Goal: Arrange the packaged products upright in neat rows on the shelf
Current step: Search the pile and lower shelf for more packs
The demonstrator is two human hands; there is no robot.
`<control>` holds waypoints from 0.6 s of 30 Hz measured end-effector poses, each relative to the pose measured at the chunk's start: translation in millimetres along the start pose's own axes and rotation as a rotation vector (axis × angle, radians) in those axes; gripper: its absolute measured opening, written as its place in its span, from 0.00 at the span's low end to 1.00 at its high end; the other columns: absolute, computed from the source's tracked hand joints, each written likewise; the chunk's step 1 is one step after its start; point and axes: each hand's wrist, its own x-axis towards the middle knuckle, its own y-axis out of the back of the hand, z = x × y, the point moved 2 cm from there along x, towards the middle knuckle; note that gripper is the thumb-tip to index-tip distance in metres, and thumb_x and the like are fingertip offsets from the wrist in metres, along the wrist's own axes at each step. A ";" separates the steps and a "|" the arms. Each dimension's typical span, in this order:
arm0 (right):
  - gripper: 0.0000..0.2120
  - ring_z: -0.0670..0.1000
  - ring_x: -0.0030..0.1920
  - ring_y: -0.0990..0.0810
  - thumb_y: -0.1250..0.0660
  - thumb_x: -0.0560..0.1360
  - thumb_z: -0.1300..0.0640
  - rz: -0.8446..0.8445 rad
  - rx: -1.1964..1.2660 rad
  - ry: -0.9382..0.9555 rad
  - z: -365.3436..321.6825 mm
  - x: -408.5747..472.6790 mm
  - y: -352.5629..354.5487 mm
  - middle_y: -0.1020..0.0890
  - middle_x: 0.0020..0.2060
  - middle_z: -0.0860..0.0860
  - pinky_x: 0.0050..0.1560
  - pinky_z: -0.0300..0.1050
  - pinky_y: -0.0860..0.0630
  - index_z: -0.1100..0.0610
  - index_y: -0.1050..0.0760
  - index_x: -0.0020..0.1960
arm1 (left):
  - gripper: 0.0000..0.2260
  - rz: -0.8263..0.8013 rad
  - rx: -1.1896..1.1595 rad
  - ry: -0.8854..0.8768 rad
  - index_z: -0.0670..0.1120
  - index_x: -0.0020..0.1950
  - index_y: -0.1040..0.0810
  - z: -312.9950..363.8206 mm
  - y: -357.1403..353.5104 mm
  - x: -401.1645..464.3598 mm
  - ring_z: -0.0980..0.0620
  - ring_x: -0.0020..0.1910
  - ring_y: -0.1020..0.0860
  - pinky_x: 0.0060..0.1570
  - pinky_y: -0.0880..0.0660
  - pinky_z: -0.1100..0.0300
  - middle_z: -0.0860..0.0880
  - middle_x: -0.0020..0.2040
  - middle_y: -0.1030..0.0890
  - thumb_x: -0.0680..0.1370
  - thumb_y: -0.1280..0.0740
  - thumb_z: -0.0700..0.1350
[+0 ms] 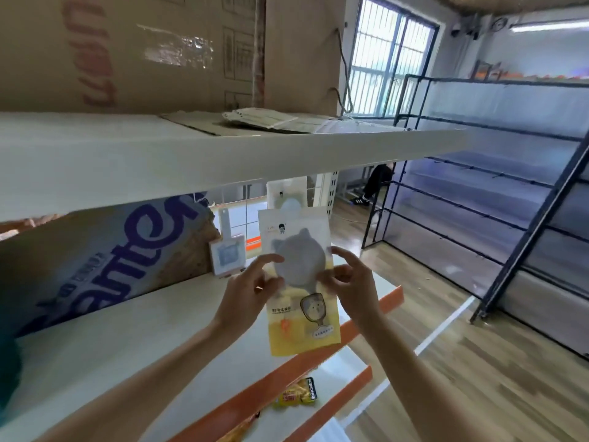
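Observation:
A flat white-and-yellow packet (299, 282) with a grey cat-shaped item inside is held upright in the air over the front edge of the white shelf (153, 330). My left hand (251, 285) pinches its left edge and my right hand (347, 279) pinches its right edge. A second packet (287, 194) of the same kind stands farther back on the shelf. A small pink-and-white packaged item (227, 255) stands upright at the back, beside a cardboard box.
A large cardboard box (105, 260) with blue lettering fills the shelf's left side. The upper shelf (223, 154) carries big boxes. A yellow snack bag (298, 397) lies on a lower orange-edged shelf. Black metal racks (494, 199) stand to the right on the wooden floor.

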 end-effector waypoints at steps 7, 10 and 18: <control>0.23 0.50 0.39 0.19 0.29 0.71 0.66 -0.072 0.111 -0.002 45.5 65.9 -6.3 0.17 0.40 0.56 0.38 0.39 0.24 0.53 0.27 0.64 | 0.18 0.035 0.119 0.041 0.47 0.60 0.26 -37.4 -38.4 30.0 0.57 0.33 0.22 0.34 0.28 0.73 0.52 0.30 0.22 0.72 0.28 0.38; 0.23 0.51 0.40 0.18 0.29 0.71 0.66 -0.106 0.137 0.019 58.2 98.9 -7.4 0.17 0.41 0.56 0.40 0.44 0.20 0.54 0.28 0.64 | 0.22 0.044 0.208 0.060 0.46 0.62 0.28 -49.3 -53.1 47.2 0.62 0.33 0.23 0.34 0.29 0.75 0.58 0.31 0.26 0.70 0.26 0.38; 0.23 0.47 0.39 0.19 0.30 0.73 0.62 -0.216 0.018 0.146 97.4 179.2 -8.1 0.18 0.40 0.52 0.40 0.38 0.23 0.50 0.29 0.65 | 0.29 0.175 0.447 0.049 0.53 0.61 0.34 -83.2 -96.5 93.4 0.54 0.33 0.28 0.35 0.27 0.61 0.48 0.41 0.26 0.67 0.25 0.36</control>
